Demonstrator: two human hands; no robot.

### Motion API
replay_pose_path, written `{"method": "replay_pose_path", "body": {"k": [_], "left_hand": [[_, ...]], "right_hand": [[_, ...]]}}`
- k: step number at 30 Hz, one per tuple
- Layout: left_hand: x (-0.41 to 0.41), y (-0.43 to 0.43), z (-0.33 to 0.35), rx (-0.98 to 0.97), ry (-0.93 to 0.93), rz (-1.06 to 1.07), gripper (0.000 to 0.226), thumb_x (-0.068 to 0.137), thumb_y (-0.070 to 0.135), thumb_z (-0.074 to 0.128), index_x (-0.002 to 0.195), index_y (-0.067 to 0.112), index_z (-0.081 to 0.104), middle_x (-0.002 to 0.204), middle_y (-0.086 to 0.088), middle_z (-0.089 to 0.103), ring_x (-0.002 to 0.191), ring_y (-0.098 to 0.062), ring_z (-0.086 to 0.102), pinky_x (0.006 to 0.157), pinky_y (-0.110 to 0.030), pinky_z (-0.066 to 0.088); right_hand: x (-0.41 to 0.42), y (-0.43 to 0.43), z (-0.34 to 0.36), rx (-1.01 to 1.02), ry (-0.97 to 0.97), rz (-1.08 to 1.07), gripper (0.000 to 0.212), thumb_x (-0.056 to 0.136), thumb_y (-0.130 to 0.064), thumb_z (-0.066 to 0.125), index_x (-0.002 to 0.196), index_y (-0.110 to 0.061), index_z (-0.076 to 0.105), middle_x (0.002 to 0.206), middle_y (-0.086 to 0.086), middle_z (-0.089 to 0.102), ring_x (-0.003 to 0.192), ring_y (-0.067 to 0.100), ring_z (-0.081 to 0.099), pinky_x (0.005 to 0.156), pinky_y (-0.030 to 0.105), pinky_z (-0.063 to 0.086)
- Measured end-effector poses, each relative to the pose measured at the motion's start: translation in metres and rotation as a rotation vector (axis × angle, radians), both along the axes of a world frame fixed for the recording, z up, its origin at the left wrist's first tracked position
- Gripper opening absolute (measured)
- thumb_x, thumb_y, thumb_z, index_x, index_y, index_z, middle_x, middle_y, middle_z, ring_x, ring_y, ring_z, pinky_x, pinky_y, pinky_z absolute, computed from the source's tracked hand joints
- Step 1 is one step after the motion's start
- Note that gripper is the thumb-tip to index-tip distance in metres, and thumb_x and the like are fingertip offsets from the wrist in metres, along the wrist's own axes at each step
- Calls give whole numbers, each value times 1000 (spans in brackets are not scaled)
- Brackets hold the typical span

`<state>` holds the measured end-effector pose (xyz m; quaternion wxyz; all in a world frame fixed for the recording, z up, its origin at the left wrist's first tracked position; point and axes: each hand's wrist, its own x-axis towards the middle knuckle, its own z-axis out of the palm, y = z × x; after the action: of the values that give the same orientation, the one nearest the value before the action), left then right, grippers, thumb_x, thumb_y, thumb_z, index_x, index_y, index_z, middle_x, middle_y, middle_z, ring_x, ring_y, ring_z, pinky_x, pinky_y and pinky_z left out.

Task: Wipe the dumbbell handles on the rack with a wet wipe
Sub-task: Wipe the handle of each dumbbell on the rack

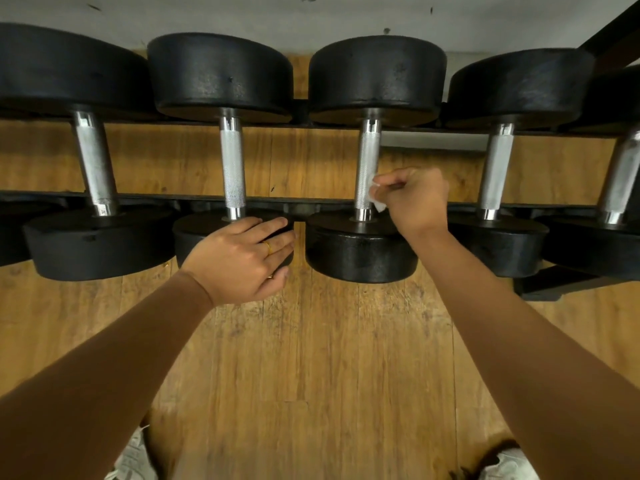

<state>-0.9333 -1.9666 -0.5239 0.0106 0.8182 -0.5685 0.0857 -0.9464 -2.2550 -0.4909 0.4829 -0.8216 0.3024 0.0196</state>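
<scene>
Several black dumbbells with knurled steel handles lie across a black rack (207,198). My right hand (414,199) grips a small white wet wipe (375,195) and holds it against the right side of the middle dumbbell's handle (365,168). My left hand (242,259) rests with straight fingers on the near head (194,233) of the second dumbbell from the left, whose handle (232,168) is bare. Further handles stand at the far left (94,161) and to the right (496,168).
A wooden floor (311,358) lies under and in front of the rack. A white wall (311,15) runs behind the dumbbells. A black rack leg (554,282) sticks out at the lower right. My shoes show at the bottom edge (135,459).
</scene>
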Motion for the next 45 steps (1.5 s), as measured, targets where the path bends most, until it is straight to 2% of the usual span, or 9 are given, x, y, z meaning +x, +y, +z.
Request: {"method": "replay_pose_path", "body": {"k": [11, 15, 19, 22, 25, 27, 31, 35, 45], "left_hand": [[0, 1, 1, 7, 4, -9, 46, 104, 36, 45, 119, 6, 76, 127, -10, 72, 127, -29, 63, 100, -44, 53], [1, 1, 1, 10, -2, -3, 46, 104, 36, 45, 118, 6, 76, 126, -10, 73, 127, -29, 63, 98, -44, 54], [0, 0, 1, 3, 3, -10, 46, 104, 36, 45, 117, 5, 77, 125, -10, 73, 126, -29, 64, 97, -43, 54], [0, 1, 1, 5, 8, -4, 47, 104, 36, 44, 117, 6, 77, 126, -10, 73, 126, -29, 63, 98, -43, 53], [-1, 0, 1, -1, 9, -1, 46, 104, 36, 45, 117, 6, 77, 126, -10, 73, 126, -29, 63, 99, -43, 54], [-1, 0, 0, -7, 16, -4, 45, 104, 35, 46, 116, 6, 77, 126, -10, 73, 126, -29, 64, 99, -43, 54], [1, 1, 1, -3, 10, -3, 45, 103, 36, 47, 117, 6, 77, 126, -9, 73, 126, -29, 63, 98, -43, 54], [0, 0, 1, 9, 11, -5, 45, 104, 36, 46, 118, 5, 77, 127, -9, 72, 127, -29, 63, 97, -43, 54], [0, 0, 3, 12, 15, -4, 46, 104, 36, 46, 118, 5, 76, 125, -11, 73, 127, -30, 63, 98, -44, 54]], "right_hand": [[-13, 2, 3, 31, 109, 35, 11, 81, -12, 82, 87, -20, 77, 93, -6, 73, 92, 4, 67, 92, 19, 53], [-4, 7, 8, 23, -93, -89, 18, 86, -17, 78, 102, -25, 76, 95, -15, 72, 96, 0, 68, 102, 31, 52], [30, 14, 5, -65, -201, -181, 25, 92, -21, 72, 116, -22, 73, 110, -7, 74, 106, 5, 67, 96, 17, 51], [44, 17, 0, -117, -208, -194, 22, 92, -23, 72, 112, -18, 76, 110, -5, 73, 104, 6, 66, 94, 26, 55], [32, 16, 1, -230, -148, -63, 21, 95, -20, 68, 115, -15, 74, 115, -3, 71, 108, 7, 63, 86, -3, 38], [17, 16, -1, -282, -93, 17, 21, 95, -18, 67, 115, -13, 74, 116, -1, 69, 106, 7, 63, 75, -7, 34], [22, 18, 5, -400, -121, 102, 11, 94, -15, 69, 101, -11, 76, 110, 2, 70, 96, 6, 63, 73, 0, 36], [47, 15, 11, -387, -212, 11, 8, 92, -13, 70, 95, -12, 77, 104, 3, 72, 97, 13, 67, 91, 25, 52], [24, 10, 5, -378, -62, 133, 12, 90, -16, 74, 101, -14, 78, 108, 1, 73, 98, 14, 69, 89, 30, 57]]}}
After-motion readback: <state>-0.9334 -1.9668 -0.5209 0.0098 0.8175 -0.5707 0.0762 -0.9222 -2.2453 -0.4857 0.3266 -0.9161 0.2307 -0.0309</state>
